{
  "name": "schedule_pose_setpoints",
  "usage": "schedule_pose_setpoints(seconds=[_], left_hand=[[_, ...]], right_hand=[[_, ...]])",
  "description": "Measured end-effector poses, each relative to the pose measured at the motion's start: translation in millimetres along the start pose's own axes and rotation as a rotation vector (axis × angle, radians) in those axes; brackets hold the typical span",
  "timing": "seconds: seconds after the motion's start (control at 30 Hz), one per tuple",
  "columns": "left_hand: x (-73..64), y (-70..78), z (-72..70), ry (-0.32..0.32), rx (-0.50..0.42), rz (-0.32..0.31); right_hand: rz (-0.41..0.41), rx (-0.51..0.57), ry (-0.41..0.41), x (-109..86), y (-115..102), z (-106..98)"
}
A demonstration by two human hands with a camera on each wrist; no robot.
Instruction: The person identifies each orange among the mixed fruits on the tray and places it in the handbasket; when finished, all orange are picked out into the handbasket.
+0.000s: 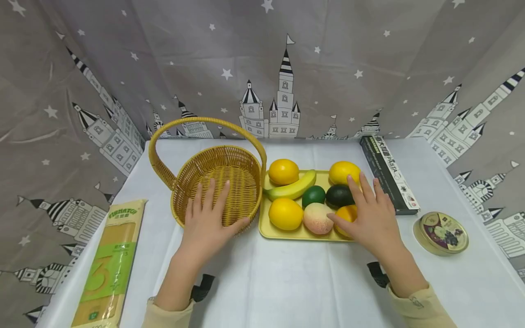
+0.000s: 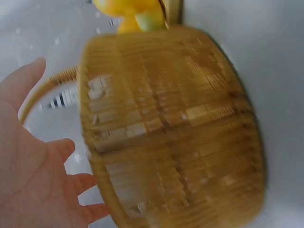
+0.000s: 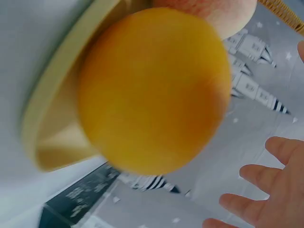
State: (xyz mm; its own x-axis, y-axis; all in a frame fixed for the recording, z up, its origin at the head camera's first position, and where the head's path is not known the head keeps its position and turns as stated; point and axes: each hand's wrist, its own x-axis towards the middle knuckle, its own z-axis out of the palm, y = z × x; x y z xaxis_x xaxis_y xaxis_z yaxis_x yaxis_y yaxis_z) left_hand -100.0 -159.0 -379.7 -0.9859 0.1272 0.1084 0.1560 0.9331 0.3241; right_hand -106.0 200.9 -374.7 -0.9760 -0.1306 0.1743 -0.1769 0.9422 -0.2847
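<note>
My left hand (image 1: 208, 228) hovers over the front of a round wicker basket (image 1: 175, 200), fingers spread and straight. The basket's woven floor shows between the fingers, and its tall handle (image 1: 205, 119) arches over it. My right hand (image 1: 371, 218), also spread, is over the right end of a yellow tray (image 1: 283, 234). Below its thumb and fingers lies an orange round fruit (image 3: 154, 90), partly hidden in the head view. The tray also bears a peach (image 1: 317, 217), a banana (image 1: 293, 187), a dark avocado (image 1: 339, 195), a green fruit (image 1: 313, 196) and yellow lemon-like fruits (image 1: 285, 214).
A long pasta pack (image 1: 108, 264) lies at the table's left. Behind the right hand is a black pasta box (image 1: 387, 175); a round tin (image 1: 440, 233) sits at the right. A grey castle-print curtain (image 1: 328, 68) surrounds the white-covered table (image 1: 283, 282).
</note>
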Motion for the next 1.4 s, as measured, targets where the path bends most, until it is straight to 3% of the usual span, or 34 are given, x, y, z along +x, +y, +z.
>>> schedule_pose_setpoints(seconds=[0.3,0.53,0.7,0.9,1.1,1.23,1.4], left_hand=[[-20.4,-33.6,-2.6,0.021,-0.137,-0.149],[-30.7,-49.7,-2.2,-0.023,-0.232,-0.311],[-34.4,-56.3,1.0,-0.040,-0.342,-0.387],[-35.7,-57.3,5.5,-0.033,-0.490,-0.414],[-33.1,-55.7,10.2,0.038,-0.623,-0.415],[-32.2,-55.9,12.6,0.076,-0.680,-0.405],[-32.3,-55.2,14.6,0.080,-0.700,-0.411]], right_hand=[[0.101,0.144,-0.080,-10.8,25.8,6.3],[0.149,0.211,-0.164,-18.5,32.8,12.1],[0.165,0.222,-0.190,-20.4,33.0,15.7],[0.183,0.232,-0.207,-21.3,33.4,19.6],[0.212,0.249,-0.209,-20.4,33.0,20.0],[0.224,0.257,-0.196,-19.8,34.3,20.1],[0.237,0.263,-0.182,-20.1,38.2,21.8]])
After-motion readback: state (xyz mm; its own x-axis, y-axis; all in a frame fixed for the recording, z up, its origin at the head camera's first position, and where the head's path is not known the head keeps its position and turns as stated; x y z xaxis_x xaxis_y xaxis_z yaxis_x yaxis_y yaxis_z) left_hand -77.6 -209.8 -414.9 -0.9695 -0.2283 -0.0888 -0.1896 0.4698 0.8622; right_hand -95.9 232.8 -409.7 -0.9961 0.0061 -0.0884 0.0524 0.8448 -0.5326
